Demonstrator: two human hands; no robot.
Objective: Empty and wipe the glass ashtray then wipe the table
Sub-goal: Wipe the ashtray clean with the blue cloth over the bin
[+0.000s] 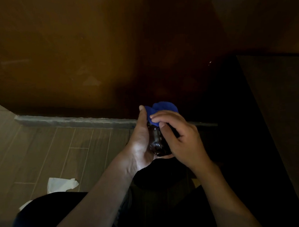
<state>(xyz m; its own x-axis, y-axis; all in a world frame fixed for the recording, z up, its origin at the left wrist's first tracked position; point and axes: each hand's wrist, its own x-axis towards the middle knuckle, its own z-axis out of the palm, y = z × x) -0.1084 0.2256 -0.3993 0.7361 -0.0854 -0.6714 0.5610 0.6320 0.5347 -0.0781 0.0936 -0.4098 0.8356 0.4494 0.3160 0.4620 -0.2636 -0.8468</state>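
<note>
The scene is very dark, so we cannot make out much. In the middle we hold the glass ashtray (155, 141) up in the air, tilted on its edge, and only a part of its dark, shiny wall shows between our hands. Our left hand (141, 141) is clamped on the left side of the ashtray, with the thumb up at the top. Our right hand (181, 139) covers the right side of the ashtray and its fingers press a blue cloth (160, 110) against the upper rim. The cloth bulges out above the ashtray; how far it goes inside we cannot tell. What is in the ashtray is also not clear.

Below the ashtray there is a black shape, maybe a bin, but it is too dark to name. Behind the ashtray stands a brown wall (85, 46) with a grey baseboard (73, 120) at its foot. To the left of the ashtray and lower, a crumpled white tissue (61, 184) lies on the wood-pattern tile floor (31, 151). To the right of the ashtray a dark flat surface (279, 102) is cut off by the edge of the view.
</note>
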